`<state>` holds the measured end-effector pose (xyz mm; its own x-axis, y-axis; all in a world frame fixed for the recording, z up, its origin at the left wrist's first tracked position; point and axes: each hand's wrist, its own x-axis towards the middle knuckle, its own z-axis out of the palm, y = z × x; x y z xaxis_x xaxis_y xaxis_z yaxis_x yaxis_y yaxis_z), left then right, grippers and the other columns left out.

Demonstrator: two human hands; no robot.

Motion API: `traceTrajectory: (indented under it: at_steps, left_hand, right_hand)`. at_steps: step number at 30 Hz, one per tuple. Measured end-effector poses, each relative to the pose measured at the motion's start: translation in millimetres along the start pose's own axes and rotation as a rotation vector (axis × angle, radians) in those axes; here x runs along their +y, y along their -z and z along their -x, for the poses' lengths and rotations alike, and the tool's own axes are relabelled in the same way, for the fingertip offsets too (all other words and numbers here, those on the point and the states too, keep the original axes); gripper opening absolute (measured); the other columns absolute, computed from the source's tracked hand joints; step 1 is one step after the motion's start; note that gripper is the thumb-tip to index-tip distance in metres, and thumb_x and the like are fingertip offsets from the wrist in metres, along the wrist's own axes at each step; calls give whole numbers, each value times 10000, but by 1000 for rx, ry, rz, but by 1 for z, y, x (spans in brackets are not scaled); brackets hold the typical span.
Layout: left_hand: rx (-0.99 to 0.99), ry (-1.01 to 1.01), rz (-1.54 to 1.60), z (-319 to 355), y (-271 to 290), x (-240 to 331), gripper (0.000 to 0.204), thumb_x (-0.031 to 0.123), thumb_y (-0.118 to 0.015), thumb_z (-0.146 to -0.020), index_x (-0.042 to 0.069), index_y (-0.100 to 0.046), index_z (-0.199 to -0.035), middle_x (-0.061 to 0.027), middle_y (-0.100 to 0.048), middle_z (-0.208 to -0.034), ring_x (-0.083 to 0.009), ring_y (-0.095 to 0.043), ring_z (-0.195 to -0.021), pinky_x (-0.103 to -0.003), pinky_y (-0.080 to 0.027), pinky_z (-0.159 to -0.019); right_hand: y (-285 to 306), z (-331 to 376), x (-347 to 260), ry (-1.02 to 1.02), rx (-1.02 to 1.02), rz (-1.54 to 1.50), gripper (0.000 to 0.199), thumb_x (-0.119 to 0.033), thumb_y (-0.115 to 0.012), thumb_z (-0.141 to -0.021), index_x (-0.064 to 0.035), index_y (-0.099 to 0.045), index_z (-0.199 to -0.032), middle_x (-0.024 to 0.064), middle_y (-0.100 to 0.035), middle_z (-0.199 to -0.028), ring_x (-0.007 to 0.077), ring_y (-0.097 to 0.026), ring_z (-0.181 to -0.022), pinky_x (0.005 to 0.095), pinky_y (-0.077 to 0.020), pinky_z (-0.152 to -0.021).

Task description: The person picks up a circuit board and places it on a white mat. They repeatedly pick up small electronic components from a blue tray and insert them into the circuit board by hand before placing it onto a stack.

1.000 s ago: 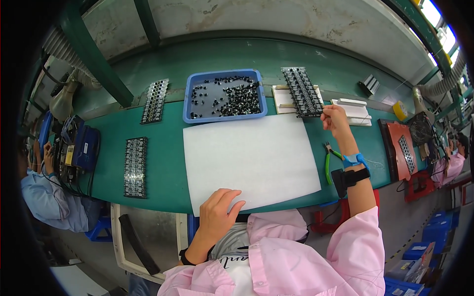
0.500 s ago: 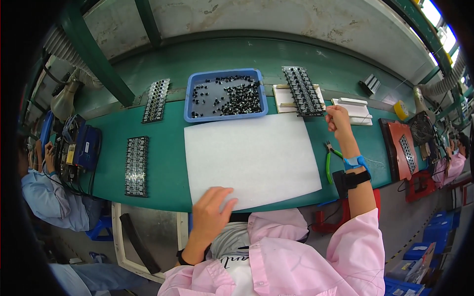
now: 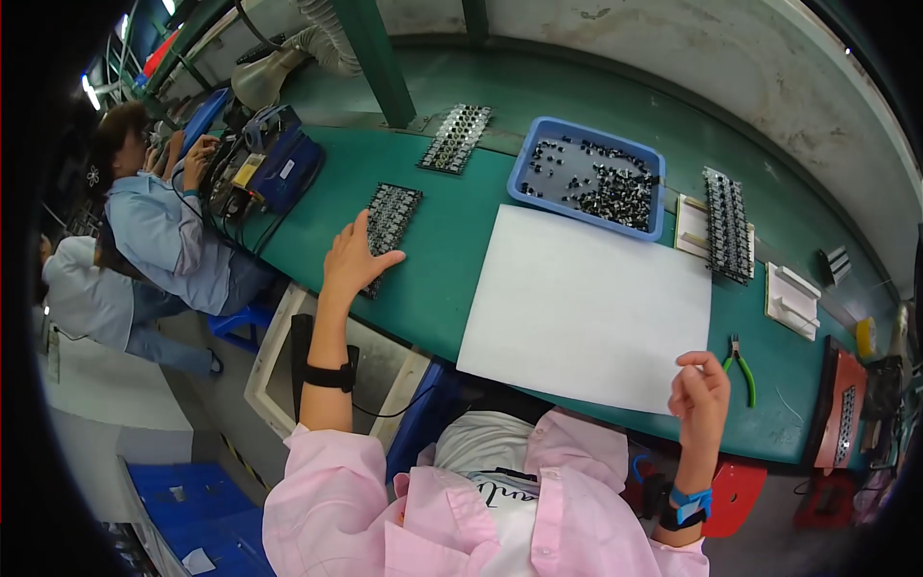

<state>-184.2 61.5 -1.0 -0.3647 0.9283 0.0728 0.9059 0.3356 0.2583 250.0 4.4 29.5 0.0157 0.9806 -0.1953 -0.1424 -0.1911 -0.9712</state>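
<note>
We note green tabletop (image 3: 332, 178), white sheet (image 3: 586, 308), blue tray (image 3: 577, 213), black-and-silver loose parts (image 3: 623, 194). We record circuit panels (image 3: 392, 216) black, with repeating silver rows. Plier handles (image 3: 749, 383) green; we log pink sleeves (image 3: 327, 486).

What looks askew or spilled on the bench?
No visible spill: the small black parts lie inside the blue tray. Mildly odd: the right-side board panel overhangs the back edge of the white fixture. The panel at the left hand is partly covered.

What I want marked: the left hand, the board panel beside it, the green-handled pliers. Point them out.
Left hand (image 3: 348, 262): head view, on its back.
Board panel (image 3: 394, 216): head view, on its uncovered upper part.
Green-handled pliers (image 3: 749, 380): head view, on the handle toward picture right.
</note>
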Motion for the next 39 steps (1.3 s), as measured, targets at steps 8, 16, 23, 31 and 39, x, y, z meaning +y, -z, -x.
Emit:
traceTrajectory:
  at_steps: [8, 16, 23, 31, 39]
  left_hand:
    - [-23, 54, 151, -10, 18, 3, 835, 452, -687, -588, 19, -363, -1225, -218, -442, -1173, -337, -448, -1070, -381, -363, -879]
    - [-51, -115, 389, 32, 55, 87, 752, 385, -728, -567, 4, -431, -1143, -185, -498, -1071, -294, -502, -970, -348, -411, -809]
    - [-167, -502, 300, 99, 7, 197, 670, 324, -721, -609, 17, -420, -1122, -163, -480, -1037, -292, -515, -908, -346, -420, -766]
    - [-355, -589, 573, 105, 7, 185, 667, 261, -721, -604, 41, -406, -1150, -166, -423, -1154, -336, -470, -987, -383, -395, -817]
    - [-312, -1025, 412, 105, -19, 149, 623, 176, -738, -551, 69, -474, -1105, -133, -415, -1200, -335, -420, -1064, -383, -368, -871]
  right_hand:
    - [-9, 7, 20, -57, -87, -54, 73, -98, -474, -809, -32, -505, -822, 17, -453, -509, 47, -340, -358, 164, -249, -334]
    - [-19, 10, 22, -109, -176, 21, 116, -115, -472, -813, -13, -519, -847, 32, -488, -532, 43, -357, -371, 166, -265, -344]
    - [-46, -1, 21, -116, -383, -11, 233, -130, -455, -818, 1, -504, -1004, 83, -584, -674, 57, -416, -393, 171, -327, -382]
    - [-42, -15, 29, 46, -216, 123, 243, -99, -466, -807, 10, -495, -1023, 95, -597, -761, 63, -450, -422, 180, -365, -405]
    - [-20, -23, 38, -34, -102, 188, 171, -95, -475, -813, 33, -527, -914, 85, -581, -702, 67, -468, -433, 178, -367, -391]
